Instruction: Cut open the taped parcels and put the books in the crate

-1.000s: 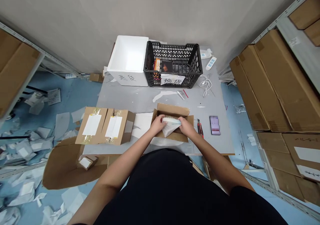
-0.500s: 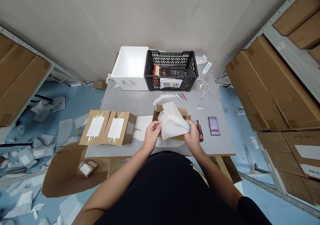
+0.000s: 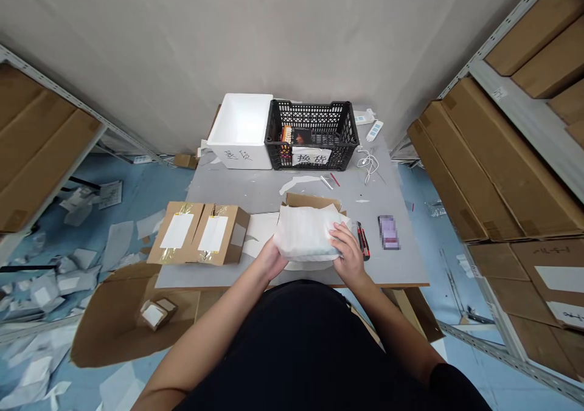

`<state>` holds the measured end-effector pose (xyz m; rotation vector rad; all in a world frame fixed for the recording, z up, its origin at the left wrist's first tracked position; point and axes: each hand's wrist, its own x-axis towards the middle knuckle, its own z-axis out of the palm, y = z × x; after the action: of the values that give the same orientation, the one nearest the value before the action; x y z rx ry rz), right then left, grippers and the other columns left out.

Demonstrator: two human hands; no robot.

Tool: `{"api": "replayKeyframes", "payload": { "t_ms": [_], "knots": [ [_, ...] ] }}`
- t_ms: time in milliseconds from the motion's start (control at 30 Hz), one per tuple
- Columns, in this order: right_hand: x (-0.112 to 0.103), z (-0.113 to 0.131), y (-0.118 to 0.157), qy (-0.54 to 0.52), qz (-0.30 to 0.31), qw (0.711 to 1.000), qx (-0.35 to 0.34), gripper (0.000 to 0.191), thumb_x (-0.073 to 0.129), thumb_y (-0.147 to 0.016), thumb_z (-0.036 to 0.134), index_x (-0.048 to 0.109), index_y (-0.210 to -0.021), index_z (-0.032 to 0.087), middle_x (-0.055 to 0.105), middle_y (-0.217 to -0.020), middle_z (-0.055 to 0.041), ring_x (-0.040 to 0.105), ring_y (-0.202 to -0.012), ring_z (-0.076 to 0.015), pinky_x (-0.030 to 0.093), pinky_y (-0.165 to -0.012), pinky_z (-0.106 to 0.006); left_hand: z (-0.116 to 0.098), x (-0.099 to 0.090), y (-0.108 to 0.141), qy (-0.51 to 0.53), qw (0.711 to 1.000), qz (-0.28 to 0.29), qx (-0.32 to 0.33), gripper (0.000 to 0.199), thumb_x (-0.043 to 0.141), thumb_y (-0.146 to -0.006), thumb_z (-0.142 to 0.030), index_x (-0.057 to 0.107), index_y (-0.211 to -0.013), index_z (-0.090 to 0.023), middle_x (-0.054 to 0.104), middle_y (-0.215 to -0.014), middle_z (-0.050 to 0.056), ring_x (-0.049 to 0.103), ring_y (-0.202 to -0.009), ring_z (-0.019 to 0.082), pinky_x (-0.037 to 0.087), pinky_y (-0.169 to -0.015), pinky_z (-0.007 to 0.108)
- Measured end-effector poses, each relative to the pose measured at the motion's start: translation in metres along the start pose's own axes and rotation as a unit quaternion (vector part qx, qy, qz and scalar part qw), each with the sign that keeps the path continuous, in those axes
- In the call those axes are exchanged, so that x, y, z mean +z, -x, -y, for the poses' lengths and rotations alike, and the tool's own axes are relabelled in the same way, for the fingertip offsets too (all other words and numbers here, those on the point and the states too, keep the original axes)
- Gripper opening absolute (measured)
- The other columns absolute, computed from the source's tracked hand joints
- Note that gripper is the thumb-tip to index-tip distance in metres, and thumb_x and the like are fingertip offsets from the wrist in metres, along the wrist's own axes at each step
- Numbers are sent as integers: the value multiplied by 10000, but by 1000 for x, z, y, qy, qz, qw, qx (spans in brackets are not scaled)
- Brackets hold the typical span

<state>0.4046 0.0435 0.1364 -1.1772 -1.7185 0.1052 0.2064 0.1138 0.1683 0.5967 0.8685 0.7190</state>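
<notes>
White wrapped packet [image 3: 306,233] held by left hand [image 3: 271,260] and right hand [image 3: 349,250], fingers closed on it. Cardboard box [image 3: 312,202] lies open beneath the packet.

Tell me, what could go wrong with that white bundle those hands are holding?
The soft white bundle might slip from the left hand and right hand and miss the open cardboard box below. The right hand is also close to a red-handled utility knife, which could cut it if the blade is out.
</notes>
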Motion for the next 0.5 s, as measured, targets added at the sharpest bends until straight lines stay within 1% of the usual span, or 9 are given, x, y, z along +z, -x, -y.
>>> {"api": "replayKeyframes", "payload": {
  "t_ms": [100,167,233,300,367,400,433,500],
  "knots": [
    [-10,-4,-4,3,66,997,-50,472,461,-825,-15,528,-1154,318,606,-1232,-28,462,-1327,-249,403,-1057,-648,-9,-4,4,-8,999,14,-46,390,724,-711,-458,707,-983,-178,734,-904,104,656,-1000,312,534,-842,407],
    [-16,-6,-8,15,108,992,-55,423,471,-840,6,551,-1116,317,599,-1258,-20,434,-1349,-243,385,-1074,-640,-11,-5,7,-13,998,24,-55,399,787,-646,-416,719,-964,-186,738,-904,101,670,-957,314,545,-800,398],
    [-19,-6,-11,33,136,989,-45,393,495,-839,22,570,-1090,314,568,-1321,-19,383,-1382,-254,358,-1089,-643,-12,-3,9,-19,999,14,-34,459,826,-592,-398,716,-983,-185,739,-917,96,682,-901,301,550,-745,371],
    [-19,-5,-14,54,144,988,-22,407,514,-827,30,578,-1113,312,498,-1413,-24,300,-1424,-283,319,-1098,-663,-11,2,11,-22,1000,-17,-2,524,839,-565,-399,703,-1017,-173,737,-928,91,688,-849,276,544,-698,336],
    [-17,0,-14,68,125,990,16,446,503,-827,41,572,-1177,310,405,-1493,-34,217,-1453,-309,281,-1103,-678,-12,8,12,-15,998,-51,29,560,835,-567,-406,688,-1050,-164,735,-956,85,688,-840,257,539,-695,318],
    [-15,4,-13,64,103,992,42,459,488,-836,53,562,-1212,306,364,-1519,-41,191,-1460,-315,270,-1107,-677,-14,10,12,-9,997,-63,46,569,825,-581,-413,680,-1073,-168,731,-988,82,687,-864,255,540,-715,320],
    [-13,9,-12,52,73,993,74,462,471,-850,69,551,-1242,300,342,-1530,-50,190,-1460,-315,267,-1111,-667,-15,12,13,-7,995,-73,60,570,810,-602,-424,673,-1094,-173,726,-1022,83,683,-901,259,541,-742,328],
    [-11,21,-10,7,2,989,146,433,450,-884,122,530,-1277,284,348,-1518,-75,255,-1440,-302,291,-1117,-631,-21,13,13,-21,992,-93,80,549,785,-637,-440,672,-1104,-174,717,-1061,91,671,-967,276,540,-784,349]
  ]
}}
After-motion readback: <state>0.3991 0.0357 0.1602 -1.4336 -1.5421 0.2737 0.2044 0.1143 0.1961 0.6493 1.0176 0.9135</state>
